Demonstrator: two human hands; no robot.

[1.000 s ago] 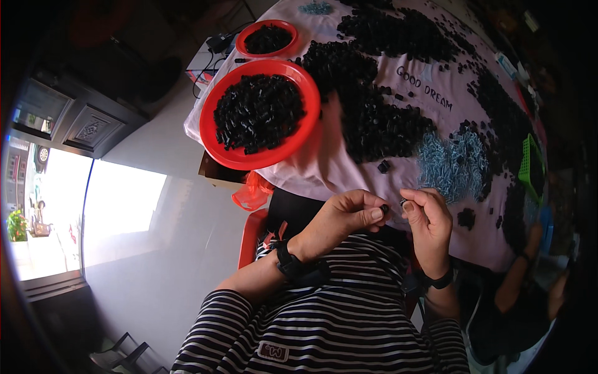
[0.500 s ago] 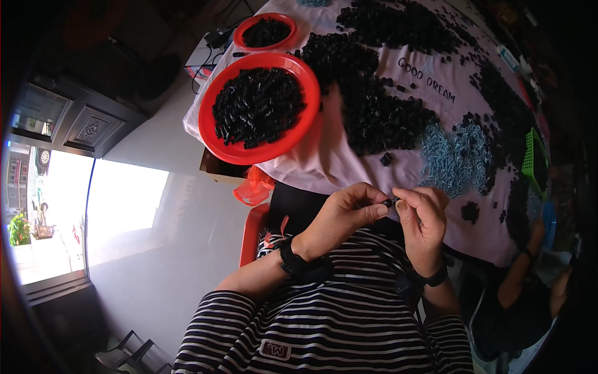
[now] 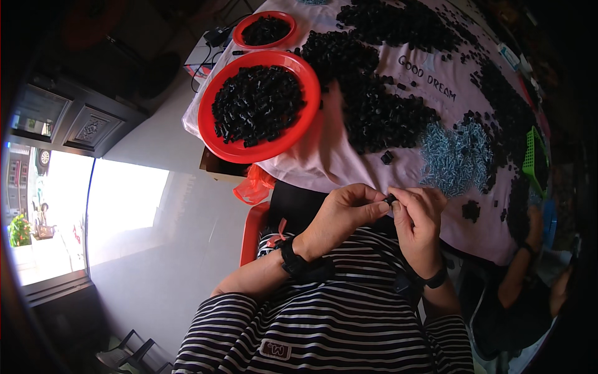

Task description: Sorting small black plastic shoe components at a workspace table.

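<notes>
Close to my body, at the table's near edge, both hands meet around a small black plastic part [image 3: 390, 199]. The thumb and fingertips of my left hand [image 3: 346, 215] pinch it from the left. My right hand [image 3: 420, 225] is closed on it from the other side, thumb and index finger pressed together. Fingertips hide most of the part. Beyond my hands lie a heap of black parts [image 3: 386, 118] and, to the right of it, a pile of thin bluish metal screws [image 3: 458, 159].
A large red plate [image 3: 208, 134] of black pieces stands at the table's left, with a smaller red plate [image 3: 238, 38] behind it. More black parts [image 3: 405, 25] cover the far side of the pink cloth [image 3: 311, 159]. A green basket [image 3: 531, 159] and another person's arm [image 3: 520, 262] are at right.
My right hand has shifted slightly left, its fingertips closing in on the black part. My left hand stays nearly in place.
</notes>
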